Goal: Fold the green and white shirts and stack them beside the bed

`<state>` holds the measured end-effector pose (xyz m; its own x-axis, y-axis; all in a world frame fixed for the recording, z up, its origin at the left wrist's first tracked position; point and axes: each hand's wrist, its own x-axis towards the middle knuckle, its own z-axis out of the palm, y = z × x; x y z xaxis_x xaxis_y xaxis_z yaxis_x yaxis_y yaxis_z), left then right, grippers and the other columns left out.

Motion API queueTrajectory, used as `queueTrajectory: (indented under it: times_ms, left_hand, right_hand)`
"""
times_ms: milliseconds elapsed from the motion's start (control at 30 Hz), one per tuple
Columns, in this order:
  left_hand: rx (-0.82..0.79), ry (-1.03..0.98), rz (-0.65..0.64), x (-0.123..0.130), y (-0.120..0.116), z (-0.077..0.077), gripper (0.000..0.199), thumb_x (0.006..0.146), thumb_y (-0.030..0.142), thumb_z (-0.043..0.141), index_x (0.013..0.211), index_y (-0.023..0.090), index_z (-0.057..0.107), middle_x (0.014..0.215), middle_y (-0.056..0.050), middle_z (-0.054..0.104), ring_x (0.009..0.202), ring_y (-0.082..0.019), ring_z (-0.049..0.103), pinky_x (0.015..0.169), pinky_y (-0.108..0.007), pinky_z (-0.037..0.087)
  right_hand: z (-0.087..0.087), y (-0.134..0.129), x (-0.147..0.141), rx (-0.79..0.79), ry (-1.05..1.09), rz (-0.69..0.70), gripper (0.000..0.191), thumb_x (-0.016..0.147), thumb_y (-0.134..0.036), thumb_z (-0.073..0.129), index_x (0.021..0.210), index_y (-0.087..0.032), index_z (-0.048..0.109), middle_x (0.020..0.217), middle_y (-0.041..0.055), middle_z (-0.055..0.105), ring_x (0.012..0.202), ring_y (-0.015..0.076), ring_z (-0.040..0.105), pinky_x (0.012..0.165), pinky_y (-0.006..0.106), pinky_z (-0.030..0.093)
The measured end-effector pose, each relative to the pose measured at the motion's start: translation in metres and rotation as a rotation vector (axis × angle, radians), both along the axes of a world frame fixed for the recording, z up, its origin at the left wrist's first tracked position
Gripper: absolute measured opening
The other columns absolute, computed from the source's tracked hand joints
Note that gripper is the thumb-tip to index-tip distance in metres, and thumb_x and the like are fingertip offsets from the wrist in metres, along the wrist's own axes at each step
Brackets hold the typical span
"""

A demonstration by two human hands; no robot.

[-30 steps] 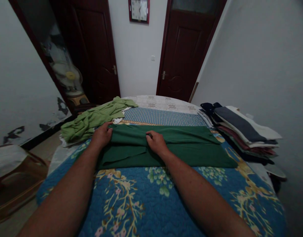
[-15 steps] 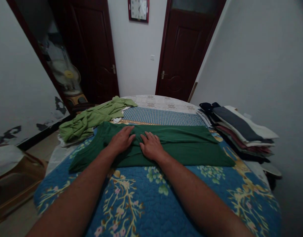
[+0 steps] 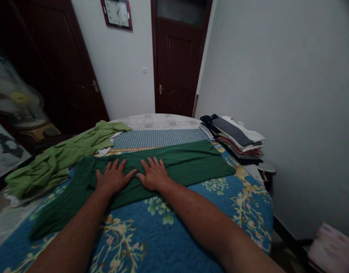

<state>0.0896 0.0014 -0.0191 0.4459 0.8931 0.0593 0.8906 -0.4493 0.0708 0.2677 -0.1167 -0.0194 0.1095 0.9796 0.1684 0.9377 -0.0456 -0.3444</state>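
L hand [image 3: 113, 177] & R hand [image 3: 153, 173] were both flat, palms down, fingers spread wide, resting on the dk green garment [image 3: 191, 157]; neither gripped anything. Thumbs were v. close, couldn't tell if touching. Garment lay stretched out across the blue floral quilt [image 3: 168, 246], w/ a long crease along it; its L end was wider & came nearer the person. Table [image 3: 155, 118] underneath showed a rounded far edge. Striped blue fabric [image 3: 160, 139] lay b/w that edge & the garment. Lt green cloth [image 3: 63, 153] was crumpled on the L, w/ bits of white fabric [image 3: 104, 151] poking out below. Stack of folded clothes [image 3: 241, 142] sat on the R, dk grey & white pcs on top. Beyond: wall clock [image 3: 117, 13], dk red door [image 3: 178, 64].
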Motion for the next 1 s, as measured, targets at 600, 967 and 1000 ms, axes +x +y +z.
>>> queueTrajectory:
  times_ms: [600,967,1000]
  left_hand:
    - [0.003,-0.071,-0.046,-0.005,0.01,-0.002,0.101,0.091,0.086,0.036,0.17,0.022,0.045,0.178,-0.022,0.03,0.163,-0.052,0.023,0.123,-0.083,0.014]
    - [0.036,-0.05,-0.053,-0.006,0.011,-0.002,0.097,0.094,0.082,0.038,0.169,0.02,0.046,0.176,-0.023,0.034,0.161,-0.053,0.028,0.122,-0.083,0.017]
    - [0.045,-0.055,-0.05,-0.006,0.009,-0.002,0.097,0.094,0.081,0.038,0.169,0.02,0.045,0.176,-0.024,0.035,0.16,-0.053,0.029,0.122,-0.083,0.018]
  right_hand:
    - [0.002,-0.091,0.194,-0.075,-0.077,-0.371,0.075,0.112,-0.063,0.034,0.168,-0.014,0.043,0.177,0.0173,0.034,0.167,0.032,0.024,0.134,0.061,0.012]
    - [0.001,-0.13,0.281,-0.014,-0.128,-0.837,0.057,0.112,-0.047,0.039,0.152,-0.014,0.062,0.16,0.0222,0.056,0.147,0.0363,0.049,0.121,0.055,0.037]
    - [0.001,-0.13,0.282,0.004,-0.135,-0.85,0.055,0.111,-0.046,0.04,0.148,-0.014,0.066,0.155,0.0224,0.059,0.144,0.0365,0.052,0.118,0.053,0.039]
